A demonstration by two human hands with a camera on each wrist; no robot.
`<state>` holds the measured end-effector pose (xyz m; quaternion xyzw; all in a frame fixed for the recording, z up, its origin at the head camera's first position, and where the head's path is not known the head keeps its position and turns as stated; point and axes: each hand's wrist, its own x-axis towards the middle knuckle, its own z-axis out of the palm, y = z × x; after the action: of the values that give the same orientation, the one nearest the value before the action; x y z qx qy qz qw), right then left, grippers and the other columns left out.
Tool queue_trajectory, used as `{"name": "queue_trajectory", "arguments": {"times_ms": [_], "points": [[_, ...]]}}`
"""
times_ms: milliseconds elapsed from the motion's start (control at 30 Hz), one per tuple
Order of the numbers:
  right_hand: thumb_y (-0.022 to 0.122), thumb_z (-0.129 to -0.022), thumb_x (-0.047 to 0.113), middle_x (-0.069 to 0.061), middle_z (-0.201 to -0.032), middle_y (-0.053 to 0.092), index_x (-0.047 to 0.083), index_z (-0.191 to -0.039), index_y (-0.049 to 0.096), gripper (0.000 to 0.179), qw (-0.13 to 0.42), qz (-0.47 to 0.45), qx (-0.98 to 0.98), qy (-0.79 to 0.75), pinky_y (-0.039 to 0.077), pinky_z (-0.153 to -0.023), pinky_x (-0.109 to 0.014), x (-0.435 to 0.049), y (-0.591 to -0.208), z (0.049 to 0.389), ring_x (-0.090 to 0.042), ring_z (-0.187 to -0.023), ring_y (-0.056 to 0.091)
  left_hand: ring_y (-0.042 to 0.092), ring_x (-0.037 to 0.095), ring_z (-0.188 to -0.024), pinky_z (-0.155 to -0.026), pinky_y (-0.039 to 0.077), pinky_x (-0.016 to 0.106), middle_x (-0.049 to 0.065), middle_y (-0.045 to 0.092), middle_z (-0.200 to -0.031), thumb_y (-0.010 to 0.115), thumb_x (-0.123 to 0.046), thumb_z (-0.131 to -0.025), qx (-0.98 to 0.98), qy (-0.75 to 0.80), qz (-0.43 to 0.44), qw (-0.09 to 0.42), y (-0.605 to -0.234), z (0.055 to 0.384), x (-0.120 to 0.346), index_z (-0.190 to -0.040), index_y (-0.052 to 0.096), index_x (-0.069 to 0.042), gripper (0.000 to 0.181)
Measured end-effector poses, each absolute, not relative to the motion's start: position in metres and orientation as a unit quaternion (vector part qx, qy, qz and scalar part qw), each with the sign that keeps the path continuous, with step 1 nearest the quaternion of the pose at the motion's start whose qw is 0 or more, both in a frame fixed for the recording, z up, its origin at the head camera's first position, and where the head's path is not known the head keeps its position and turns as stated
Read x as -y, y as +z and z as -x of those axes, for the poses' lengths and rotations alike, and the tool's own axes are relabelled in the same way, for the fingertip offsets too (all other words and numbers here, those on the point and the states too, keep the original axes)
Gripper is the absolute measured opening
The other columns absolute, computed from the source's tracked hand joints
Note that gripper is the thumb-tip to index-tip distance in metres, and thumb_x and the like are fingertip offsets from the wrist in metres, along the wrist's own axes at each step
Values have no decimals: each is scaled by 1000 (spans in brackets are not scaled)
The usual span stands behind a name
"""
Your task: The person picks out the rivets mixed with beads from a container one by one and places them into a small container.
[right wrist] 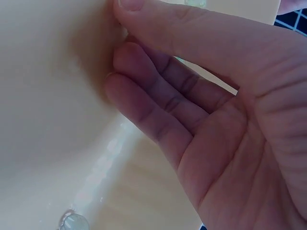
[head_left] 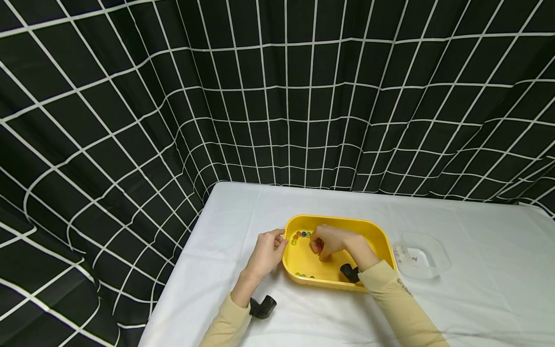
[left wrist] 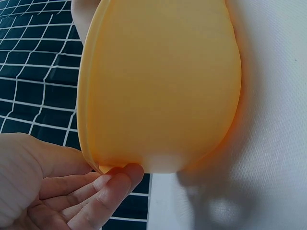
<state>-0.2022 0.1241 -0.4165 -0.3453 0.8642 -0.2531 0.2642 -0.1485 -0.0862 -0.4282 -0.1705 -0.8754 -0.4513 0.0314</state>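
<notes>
At the left end of a yellow plastic tub, my left hand pinches the rim between thumb and fingers; the left wrist view shows this grip on the tub's edge. My right hand is down inside the tub, its fingers curled toward the floor. Just left of it several glass marbles, yellow, orange, blue and green, form a curved row. In the right wrist view the thumb and fingers bend inward, and I cannot tell whether a marble is between their tips. A clear marble lies below that hand.
More marbles lie along the tub's front wall. A clear plastic container with a few small glassy pieces stands right of the tub. White cloth covers the table, and a black curtain with white grid lines hangs behind and to the left.
</notes>
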Motion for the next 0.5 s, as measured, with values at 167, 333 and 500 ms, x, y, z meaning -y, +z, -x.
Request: {"name": "queue_trajectory", "arguments": {"times_ms": [167, 333, 500], "points": [[70, -68, -10, 1, -60, 50, 1, -68, 60, 15, 260, 338, -872, -242, 35, -52, -18, -123, -417, 201, -7, -55, 42, 60, 13, -66, -58, 49, 16, 11, 62, -79, 59, 3, -87, 875, -451, 172, 35, -428, 148, 86, -111, 58, 15, 27], [69, -69, -10, 1, -60, 51, 2, -67, 60, 15, 259, 335, -875, -235, 35, -51, -18, -122, -416, 201, -7, -55, 42, 61, 14, -67, -58, 49, 16, 12, 62, -80, 59, 3, -87, 874, -452, 173, 35, -429, 148, 86, -111, 58, 15, 27], [68, -69, -11, 2, -60, 51, 2, -67, 60, 15, 261, 328, -879, -230, 35, -51, -18, -121, -417, 201, -7, -55, 43, 61, 14, -66, -57, 49, 17, 11, 62, -80, 59, 3, -87, 875, -451, 173, 35, -429, 148, 86, -111, 58, 15, 27]]}}
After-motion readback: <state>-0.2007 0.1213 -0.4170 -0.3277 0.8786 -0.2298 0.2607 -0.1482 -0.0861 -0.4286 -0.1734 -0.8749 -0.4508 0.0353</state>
